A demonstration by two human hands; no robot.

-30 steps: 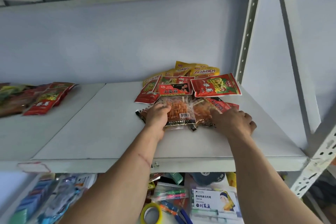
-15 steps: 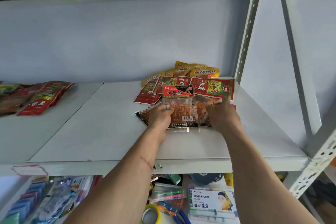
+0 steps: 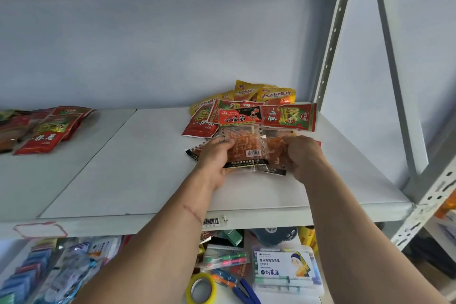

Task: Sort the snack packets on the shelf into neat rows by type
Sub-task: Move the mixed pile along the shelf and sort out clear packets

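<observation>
Two hands reach up to a white shelf (image 3: pixel 153 168) in the head view. The left hand (image 3: pixel 214 155) grips the left edge of a clear packet (image 3: pixel 243 142) with a red and black top, thumb on its front. You can see orange strips of food inside it. The right hand (image 3: pixel 304 155) is curled round a second clear packet (image 3: pixel 276 153) just to the right, which lies partly under the first one. Both packets are near the middle of the shelf, low over the board or on it; I cannot tell which.

Right behind them lies a messy pile. A red packet with green on it (image 3: pixel 290 117) sits at the right of the pile, and another red packet (image 3: pixel 201 126) sits at the left. Yellow packets (image 3: pixel 266 94) lie at the back, close to the wall.

Far off on the left end of the shelf is another heap of red packets (image 3: pixel 51 131), well apart from the hands.

Below the shelf there is a roll of yellow tape (image 3: pixel 201 289), a box of marker pens (image 3: pixel 283 266) and blue scissors (image 3: pixel 246 291).
</observation>
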